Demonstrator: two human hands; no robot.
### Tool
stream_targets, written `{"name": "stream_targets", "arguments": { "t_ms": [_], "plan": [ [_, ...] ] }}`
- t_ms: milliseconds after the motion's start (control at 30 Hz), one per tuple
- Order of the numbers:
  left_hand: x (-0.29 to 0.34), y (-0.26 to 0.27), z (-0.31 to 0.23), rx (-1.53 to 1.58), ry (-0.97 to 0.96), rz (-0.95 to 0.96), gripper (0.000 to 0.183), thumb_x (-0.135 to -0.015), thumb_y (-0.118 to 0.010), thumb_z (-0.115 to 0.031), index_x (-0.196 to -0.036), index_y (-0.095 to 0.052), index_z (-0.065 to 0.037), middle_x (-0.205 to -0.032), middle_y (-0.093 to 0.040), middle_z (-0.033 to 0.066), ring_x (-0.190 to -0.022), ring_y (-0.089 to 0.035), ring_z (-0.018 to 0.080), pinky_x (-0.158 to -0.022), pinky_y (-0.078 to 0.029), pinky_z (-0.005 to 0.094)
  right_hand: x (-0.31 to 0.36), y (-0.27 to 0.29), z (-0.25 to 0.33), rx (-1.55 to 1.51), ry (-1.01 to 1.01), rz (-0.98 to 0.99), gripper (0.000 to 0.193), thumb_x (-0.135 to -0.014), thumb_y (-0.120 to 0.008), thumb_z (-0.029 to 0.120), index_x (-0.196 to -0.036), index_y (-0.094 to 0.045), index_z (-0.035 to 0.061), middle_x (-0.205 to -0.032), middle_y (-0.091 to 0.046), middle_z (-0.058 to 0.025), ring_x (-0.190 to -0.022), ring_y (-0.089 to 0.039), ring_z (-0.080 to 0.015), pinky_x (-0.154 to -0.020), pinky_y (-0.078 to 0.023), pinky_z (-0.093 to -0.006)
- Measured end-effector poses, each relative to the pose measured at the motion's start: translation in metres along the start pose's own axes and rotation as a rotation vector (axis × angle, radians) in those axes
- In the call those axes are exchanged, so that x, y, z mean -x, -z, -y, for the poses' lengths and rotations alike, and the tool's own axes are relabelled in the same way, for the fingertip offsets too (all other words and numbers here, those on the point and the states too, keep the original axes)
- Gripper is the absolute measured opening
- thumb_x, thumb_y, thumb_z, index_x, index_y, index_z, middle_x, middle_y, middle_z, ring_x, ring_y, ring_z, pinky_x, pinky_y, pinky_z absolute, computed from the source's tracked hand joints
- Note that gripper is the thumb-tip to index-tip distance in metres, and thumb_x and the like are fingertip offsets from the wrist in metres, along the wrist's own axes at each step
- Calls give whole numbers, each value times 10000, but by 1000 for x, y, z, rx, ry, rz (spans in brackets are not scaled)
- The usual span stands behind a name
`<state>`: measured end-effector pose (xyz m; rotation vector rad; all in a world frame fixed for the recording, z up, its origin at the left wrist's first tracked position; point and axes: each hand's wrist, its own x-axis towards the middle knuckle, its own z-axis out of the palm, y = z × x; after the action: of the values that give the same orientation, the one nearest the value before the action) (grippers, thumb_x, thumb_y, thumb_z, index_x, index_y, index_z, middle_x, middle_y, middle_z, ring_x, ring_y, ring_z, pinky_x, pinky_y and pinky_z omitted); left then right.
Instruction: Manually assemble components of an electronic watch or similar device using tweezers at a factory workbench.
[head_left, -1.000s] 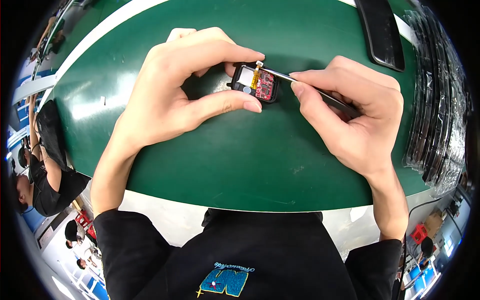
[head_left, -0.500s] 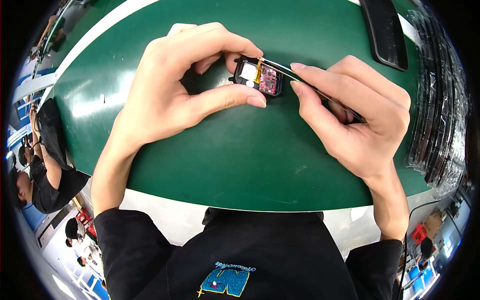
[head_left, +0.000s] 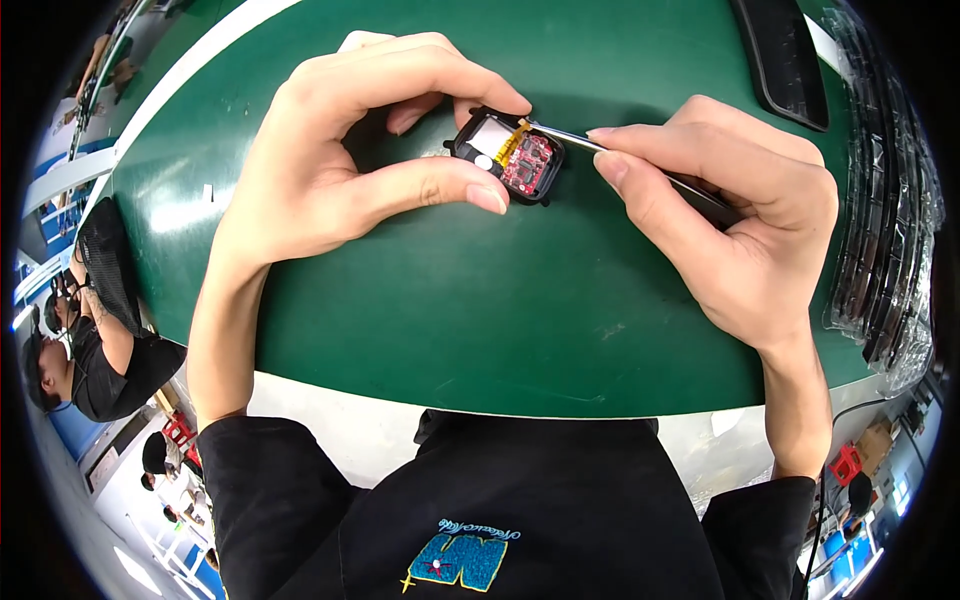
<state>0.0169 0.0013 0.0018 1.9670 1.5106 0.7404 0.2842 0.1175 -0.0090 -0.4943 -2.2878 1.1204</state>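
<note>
Between thumb and index finger, my left hand point(head_left: 325, 165) grips a small black open device housing point(head_left: 548, 190) by its edges. A red circuit board point(head_left: 528, 166) fills its right part, with a white rectangular piece point(head_left: 490, 138) at its left. A yellow-orange flex cable point(head_left: 512, 143) runs between them toward the upper edge. My right hand point(head_left: 745, 205) is closed on thin metal tweezers point(head_left: 568, 136). Their tip is at the upper end of the flex cable, close to my left index fingertip; whether it pinches the cable is too small to tell.
The green table point(head_left: 450, 320) has a white edge. A black tray-like object point(head_left: 785, 65) lies at the far right, and a stack of black parts in clear plastic point(head_left: 875, 220) stands along the right side. At the left sits another person point(head_left: 100, 350) beside a black mesh item point(head_left: 108, 265).
The housing has turned clockwise a little in my left hand. My right hand has shifted slightly right, and the tweezers lie at a flatter angle, their tip still by the cable's upper end.
</note>
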Motion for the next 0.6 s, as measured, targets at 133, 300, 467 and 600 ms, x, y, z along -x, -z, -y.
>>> {"name": "stream_targets", "arguments": {
  "t_ms": [133, 300, 467, 600],
  "plan": [
    [1, 1, 0, -19, -41, -1, 653, -720, -968, -399, -1208, -813, 6, -1012, -752, 56, -801, -469, 160, -763, -393, 317, 0, 0, 0, 8, 9, 22, 189, -861, -831, -67, -1042, -859, -23, -686, -626, -16, -578, -501, -63, -525, -311, -255],
    [0, 0, 1, -33, -41, 6, 630, -736, -967, -389, -1208, -815, -1, -1014, -752, 56, -802, -477, 160, -750, -379, 315, 0, -2, -1, 1, 5, 27, 188, -855, -826, -72, -1034, -858, -26, -686, -626, -15, -581, -501, -64, -525, -312, -256],
    [0, -1, -1, -15, -53, -2, 603, -759, -960, -386, -1208, -817, -10, -1010, -750, 57, -809, -490, 160, -739, -368, 312, 0, -3, -2, -10, 29, 17, 195, -840, -816, -85, -1022, -855, -29, -677, -626, -23, -578, -509, -75, -521, -318, -264],
    [-1, -1, -1, -38, -78, -3, 578, -770, -956, -403, -1183, -817, -23, -1000, -756, 50, -803, -514, 164, -739, -367, 313, 1, -6, -4, -9, 53, 5, 195, -832, -814, -91, -1014, -852, -35, -670, -629, -30, -572, -517, -83, -520, -323, -267]
  ]
}}
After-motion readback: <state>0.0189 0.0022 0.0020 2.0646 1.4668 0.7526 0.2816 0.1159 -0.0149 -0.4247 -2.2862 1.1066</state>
